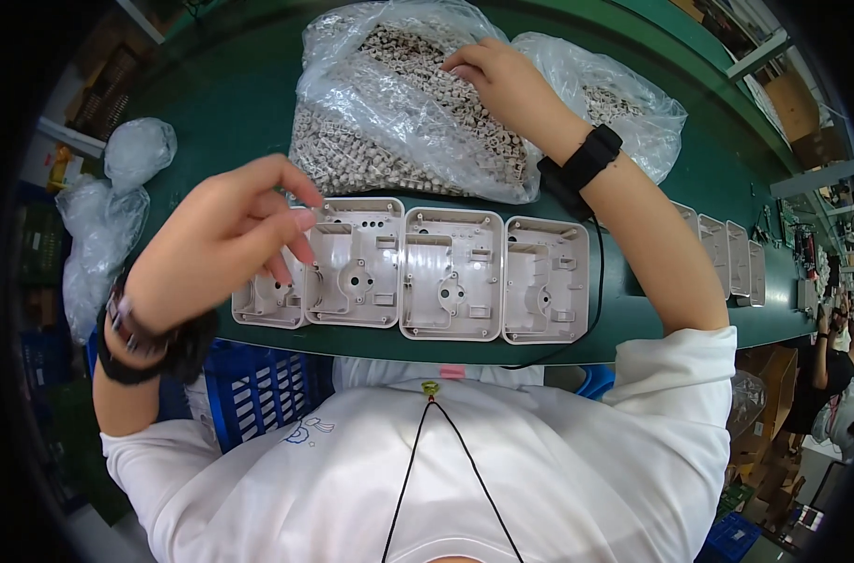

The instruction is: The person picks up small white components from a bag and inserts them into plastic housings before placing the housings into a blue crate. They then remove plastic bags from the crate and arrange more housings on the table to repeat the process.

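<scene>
A row of several light grey plastic housings [452,324] lies along the near side of the green table, open side up. My left hand [225,235] hovers over the leftmost housing [269,308] and partly hides it. Its fingers are loosely bent and apart, with nothing seen between them. Farther off, a large clear plastic bag [352,75] lies open, full of small light grey plastic parts [418,70]. My right hand [507,84] is at these parts, its fingers bent and drawn together. Whatever lies between its fingertips is too small to make out.
A second clear bag [624,98] of small parts lies behind my right forearm. More grey housings [713,239] stand at the right. Crumpled clear plastic bags [108,225] are at the left. A black cord [599,281] hangs from my right wristband; a blue crate [258,385] sits below the table edge.
</scene>
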Available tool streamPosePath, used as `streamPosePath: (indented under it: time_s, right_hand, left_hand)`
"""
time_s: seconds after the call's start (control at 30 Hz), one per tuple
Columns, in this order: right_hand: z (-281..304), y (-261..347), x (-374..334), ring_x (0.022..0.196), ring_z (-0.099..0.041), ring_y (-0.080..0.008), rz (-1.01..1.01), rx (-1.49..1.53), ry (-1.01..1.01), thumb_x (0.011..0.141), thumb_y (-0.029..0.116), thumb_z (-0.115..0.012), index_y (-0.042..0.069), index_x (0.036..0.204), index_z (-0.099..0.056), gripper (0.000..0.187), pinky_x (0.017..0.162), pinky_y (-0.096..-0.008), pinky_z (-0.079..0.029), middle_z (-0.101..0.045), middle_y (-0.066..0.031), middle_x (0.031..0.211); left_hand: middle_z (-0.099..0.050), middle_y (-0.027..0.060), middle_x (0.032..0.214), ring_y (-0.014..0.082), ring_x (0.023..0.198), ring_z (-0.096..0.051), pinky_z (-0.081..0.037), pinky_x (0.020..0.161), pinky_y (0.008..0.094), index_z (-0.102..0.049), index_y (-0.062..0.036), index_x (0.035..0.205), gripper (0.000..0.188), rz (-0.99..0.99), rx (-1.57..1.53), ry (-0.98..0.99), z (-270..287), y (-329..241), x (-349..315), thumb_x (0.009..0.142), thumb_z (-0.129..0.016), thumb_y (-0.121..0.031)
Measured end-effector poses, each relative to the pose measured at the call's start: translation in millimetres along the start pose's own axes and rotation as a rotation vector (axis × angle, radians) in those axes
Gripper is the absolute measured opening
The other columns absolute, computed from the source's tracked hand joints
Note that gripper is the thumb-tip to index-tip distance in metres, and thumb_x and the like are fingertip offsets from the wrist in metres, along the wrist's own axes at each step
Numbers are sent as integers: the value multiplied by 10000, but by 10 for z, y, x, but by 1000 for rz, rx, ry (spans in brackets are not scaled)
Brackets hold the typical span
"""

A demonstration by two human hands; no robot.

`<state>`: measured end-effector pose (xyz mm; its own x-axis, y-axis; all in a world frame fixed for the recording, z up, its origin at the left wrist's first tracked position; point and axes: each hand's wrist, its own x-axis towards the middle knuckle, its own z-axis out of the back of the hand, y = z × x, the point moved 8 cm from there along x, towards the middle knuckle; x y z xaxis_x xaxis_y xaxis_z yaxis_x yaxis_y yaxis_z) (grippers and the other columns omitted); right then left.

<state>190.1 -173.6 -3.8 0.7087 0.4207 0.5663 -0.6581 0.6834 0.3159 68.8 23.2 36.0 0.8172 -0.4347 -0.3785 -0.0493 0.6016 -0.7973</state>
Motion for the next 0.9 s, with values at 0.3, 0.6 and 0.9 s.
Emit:
streamPosePath:
  time_s: [0.3,0.6,0.9]
  right_hand:
    - [-226,-155,48,622,-540,-244,-330,55,201,889,176,-467,24,923,-556,179,581,-314,-433,-609,-101,797]
    - [-265,-235,1,515,-358,-42,-720,654,332,920,215,-419,54,1020,-546,228,447,-187,-308,-637,-18,889]
    - [-228,-243,75,546,-318,-66,-827,1031,290,938,257,-341,45,1118,-525,333,503,-192,-309,-628,-30,975]
  left_hand:
    - [-551,61,691,87,519,-491,-382,475,195,-447,-11,952,107,-432,-833,77,-238,-89,-69,902,-438,-105]
    - [-517,9,779,70,662,-465,-390,591,204,-488,-60,920,140,-56,-955,108,-564,643,465,929,-420,-182]
    - [-492,1,727,67,647,-455,-382,597,198,-477,-57,910,201,-192,-674,173,-533,475,449,945,-385,-232]
